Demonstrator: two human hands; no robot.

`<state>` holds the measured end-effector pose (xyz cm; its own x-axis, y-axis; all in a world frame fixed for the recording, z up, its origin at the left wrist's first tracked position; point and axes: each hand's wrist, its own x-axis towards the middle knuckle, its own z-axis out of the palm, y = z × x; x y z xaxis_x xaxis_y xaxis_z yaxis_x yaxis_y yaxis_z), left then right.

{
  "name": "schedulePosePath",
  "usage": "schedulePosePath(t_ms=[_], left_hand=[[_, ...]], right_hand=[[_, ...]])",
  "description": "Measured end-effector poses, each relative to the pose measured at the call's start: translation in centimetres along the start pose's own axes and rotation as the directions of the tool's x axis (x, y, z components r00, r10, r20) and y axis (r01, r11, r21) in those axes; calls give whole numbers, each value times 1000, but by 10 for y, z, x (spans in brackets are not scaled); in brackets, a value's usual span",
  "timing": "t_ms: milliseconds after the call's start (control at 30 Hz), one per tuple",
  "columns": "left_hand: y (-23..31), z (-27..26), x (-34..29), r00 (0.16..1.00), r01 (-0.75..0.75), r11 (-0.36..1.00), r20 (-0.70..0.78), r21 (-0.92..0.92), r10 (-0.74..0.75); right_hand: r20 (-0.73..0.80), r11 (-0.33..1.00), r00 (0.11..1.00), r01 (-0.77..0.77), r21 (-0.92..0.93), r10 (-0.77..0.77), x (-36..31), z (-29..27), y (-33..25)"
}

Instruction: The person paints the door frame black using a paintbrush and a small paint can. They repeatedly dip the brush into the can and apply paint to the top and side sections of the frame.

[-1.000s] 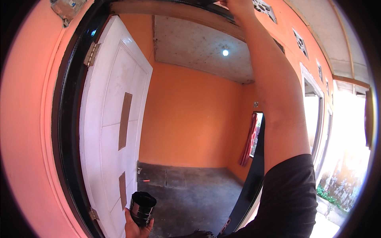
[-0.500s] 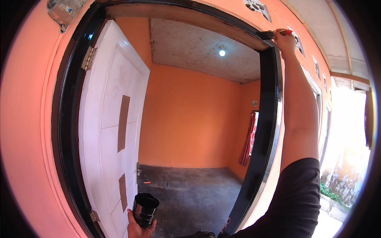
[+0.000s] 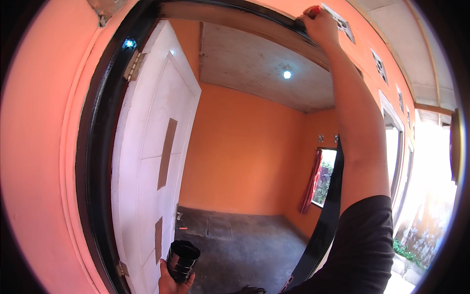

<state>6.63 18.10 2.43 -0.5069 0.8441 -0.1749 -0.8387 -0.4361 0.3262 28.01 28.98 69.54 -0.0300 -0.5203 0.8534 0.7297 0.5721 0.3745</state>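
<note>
High at the upper right, my right hand (image 3: 320, 28) is closed round a paintbrush (image 3: 313, 11) with a red handle. Its dark bristle end lies at the black top beam of the door frame (image 3: 264, 15); my fingers partly hide where the two meet. Low down, my left hand (image 3: 172, 283) grips a black paint can (image 3: 183, 260) from below and the side, its open top facing up. The can is near the lower part of the white door (image 3: 147, 147), which stands swung inward on its hinges.
Black left and right jambs (image 3: 93, 171) frame the doorway, with a salmon wall (image 3: 39, 147) outside. Inside are a dark floor (image 3: 245, 250), orange walls (image 3: 245, 157), a lit bulb (image 3: 287, 74) and a red curtain (image 3: 311, 183) by a window. A small orange-handled tool (image 3: 181, 228) lies on the floor.
My right hand and the paintbrush have moved left along the top beam, away from the right corner. The view has shifted; my left hand still holds the can.
</note>
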Motion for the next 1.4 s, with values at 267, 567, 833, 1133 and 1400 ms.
schedulePosePath(t_ms=[267, 567, 833, 1133, 1400], left_hand=[[19, -15, 16, 976, -211, 942, 110, 260, 188], [32, -13, 25, 997, -45, 996, 59, 80, 41], [31, -14, 26, 995, 74, 997, 72, -11, -73], [41, -16, 34, 993, 40, 998, 114, -48, -34], [35, -67, 93, 940, -309, 938, 199, 156, 277]], right_hand=[[114, 612, 986, -164, 774, 119, 53, 33, -113], [200, 715, 952, -307, 628, 232, 25, 45, -10], [83, 969, 965, -248, 8, 247, -2, -32, 29], [10, 997, 998, 57, 52, -58, 40, 19, -95], [-12, 895, 1000, 0, 447, 6, 85, 60, -224]])
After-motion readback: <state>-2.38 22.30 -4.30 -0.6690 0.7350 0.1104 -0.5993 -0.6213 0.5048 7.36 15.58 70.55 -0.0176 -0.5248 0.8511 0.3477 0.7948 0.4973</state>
